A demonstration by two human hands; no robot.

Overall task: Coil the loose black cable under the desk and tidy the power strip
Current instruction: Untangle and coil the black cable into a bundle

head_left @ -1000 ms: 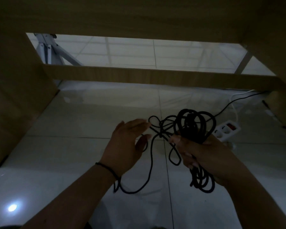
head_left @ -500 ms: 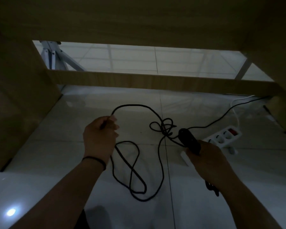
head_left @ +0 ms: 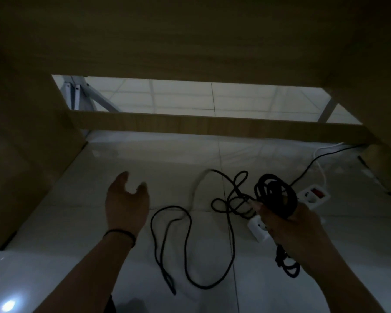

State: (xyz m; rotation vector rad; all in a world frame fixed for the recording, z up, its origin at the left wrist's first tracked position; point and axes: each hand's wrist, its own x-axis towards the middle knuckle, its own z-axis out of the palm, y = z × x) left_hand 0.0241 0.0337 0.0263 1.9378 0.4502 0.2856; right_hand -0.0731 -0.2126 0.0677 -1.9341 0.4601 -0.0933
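My right hand (head_left: 289, 224) grips a bundle of wound black cable (head_left: 274, 195) above the white floor under the desk. More of the same cable hangs below that hand. Loose cable (head_left: 186, 245) trails left from the bundle in tangled loops across the tiles. My left hand (head_left: 127, 206) hovers open to the left of the loops, fingers spread, touching nothing. A white power strip (head_left: 314, 196) with a red switch lies on the floor behind my right hand, partly hidden by it. A black lead and a white lead run from it to the back right.
The wooden desk side panel (head_left: 20, 154) stands close on the left, another panel on the right. A low wooden crossbar (head_left: 212, 125) spans the back. White metal legs (head_left: 77, 93) show beyond it. The floor is glossy white tile.
My left hand has let go of the cable strand it held and opened. The released loop has dropped onto the floor. My right hand has turned the bundle more upright.
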